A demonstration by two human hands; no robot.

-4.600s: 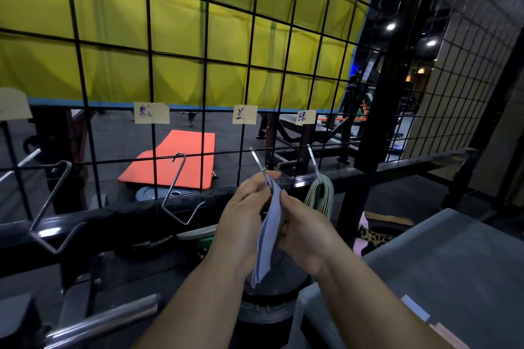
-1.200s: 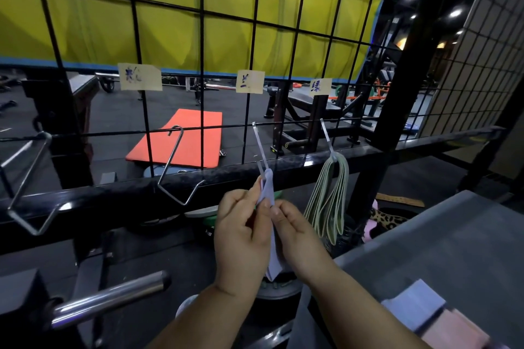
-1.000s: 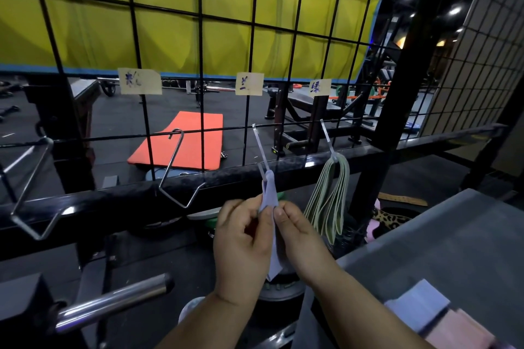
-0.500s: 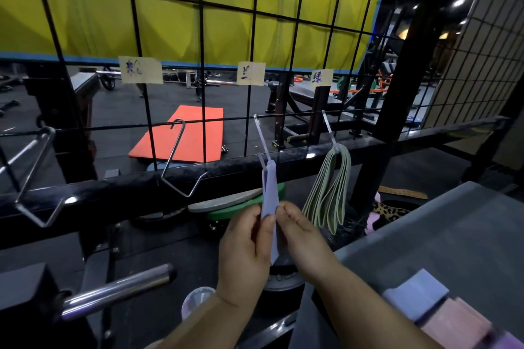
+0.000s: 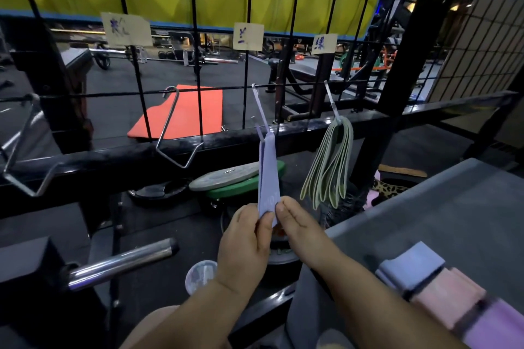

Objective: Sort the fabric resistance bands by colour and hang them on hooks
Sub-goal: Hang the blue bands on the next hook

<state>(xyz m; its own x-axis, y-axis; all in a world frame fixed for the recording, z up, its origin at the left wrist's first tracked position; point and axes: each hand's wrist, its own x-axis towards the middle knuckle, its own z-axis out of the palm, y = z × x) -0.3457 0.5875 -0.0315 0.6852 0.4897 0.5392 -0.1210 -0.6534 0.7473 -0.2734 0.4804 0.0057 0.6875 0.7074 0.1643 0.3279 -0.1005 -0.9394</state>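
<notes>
A lavender-blue fabric band (image 5: 268, 176) hangs from the middle metal hook (image 5: 259, 110) on the black wire grid. My left hand (image 5: 246, 246) and my right hand (image 5: 297, 228) both pinch its lower end between thumb and fingers. Several green bands (image 5: 329, 167) hang from the hook to the right (image 5: 331, 102). An empty hook (image 5: 170, 133) hangs to the left. Paper labels (image 5: 248, 36) are stuck above each hook. Folded blue (image 5: 411, 269), pink (image 5: 445, 300) and purple (image 5: 499, 329) bands lie on the grey bench (image 5: 453, 221) at lower right.
A black rail (image 5: 113, 161) crosses under the grid. Weight plates (image 5: 235, 178) lie on the floor behind it, and a chrome bar end (image 5: 122, 263) sticks out at lower left. A white cup (image 5: 200, 278) stands below my left wrist. An orange mat (image 5: 184, 116) lies beyond.
The blue band went from being threaded onto the hook tip to hanging from it. Both hands slid down the band to its lower end.
</notes>
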